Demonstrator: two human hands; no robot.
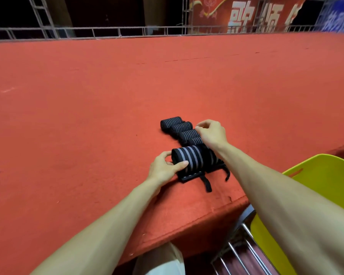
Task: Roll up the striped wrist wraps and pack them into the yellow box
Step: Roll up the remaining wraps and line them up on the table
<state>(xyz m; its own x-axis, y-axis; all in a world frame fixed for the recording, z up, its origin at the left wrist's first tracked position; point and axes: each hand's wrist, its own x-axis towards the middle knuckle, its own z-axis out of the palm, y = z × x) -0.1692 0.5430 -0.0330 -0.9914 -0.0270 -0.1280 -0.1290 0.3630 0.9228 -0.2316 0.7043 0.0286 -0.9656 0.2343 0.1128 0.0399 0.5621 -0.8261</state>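
The crosswise near roll (189, 158) is gripped by the left hand (164, 167); the yellow box (330, 181) lies rightward (a far roll (188, 134) is pinched by the right hand (212, 133)).

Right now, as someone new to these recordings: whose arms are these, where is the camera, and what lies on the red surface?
No machine: a person works with bare hands, and the one camera sits on their head, looking down. The left hand grips the nearest roll, a black wrist wrap with grey stripes, on the red table. Behind it lies a row of rolls. The right hand touches that row with curled fingers; whether it grips one is unclear. The yellow box is at lower right.
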